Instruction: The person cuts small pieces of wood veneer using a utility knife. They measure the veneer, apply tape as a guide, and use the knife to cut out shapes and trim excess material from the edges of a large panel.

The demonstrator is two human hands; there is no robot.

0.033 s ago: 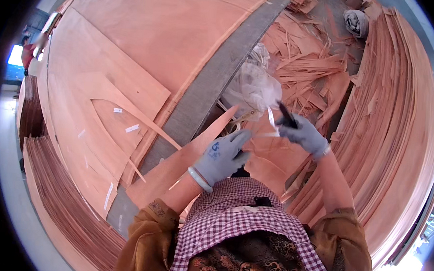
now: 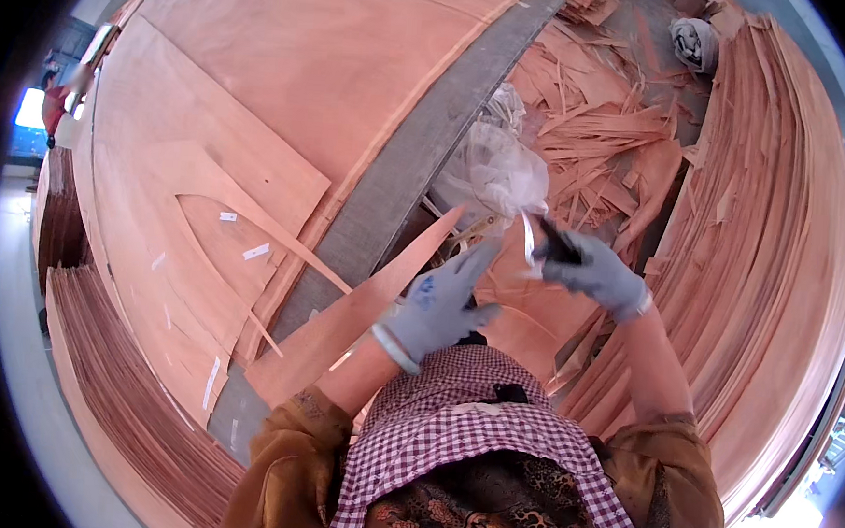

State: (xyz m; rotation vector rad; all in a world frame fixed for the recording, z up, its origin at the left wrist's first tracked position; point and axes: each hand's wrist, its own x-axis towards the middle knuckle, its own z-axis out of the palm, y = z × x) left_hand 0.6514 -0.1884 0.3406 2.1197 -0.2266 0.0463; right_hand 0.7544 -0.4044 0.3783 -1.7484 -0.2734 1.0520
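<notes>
My left hand, in a grey glove, has its fingers stretched out and thumb apart, with nothing visible in it. Below it lies a long, pointed piece of wood veneer, running across the table edge. Likewise gloved, my right hand grips a dark, elongated tool; blur hides its exact kind. A narrow white strip stands close to the fingertips of that hand; whether they hold it I cannot tell. Past both hands is a crumpled translucent plastic bag.
Large veneer sheets cover the table at left, with cut pieces and small white tape bits. A grey strip of table edge shows. Veneer scraps pile up ahead. Stacked veneer rises at right. A person stands far left.
My left hand has turned slightly and its fingers have spread. In my right hand the dark tool has tilted lower, and that hand has shifted a little to the right.
</notes>
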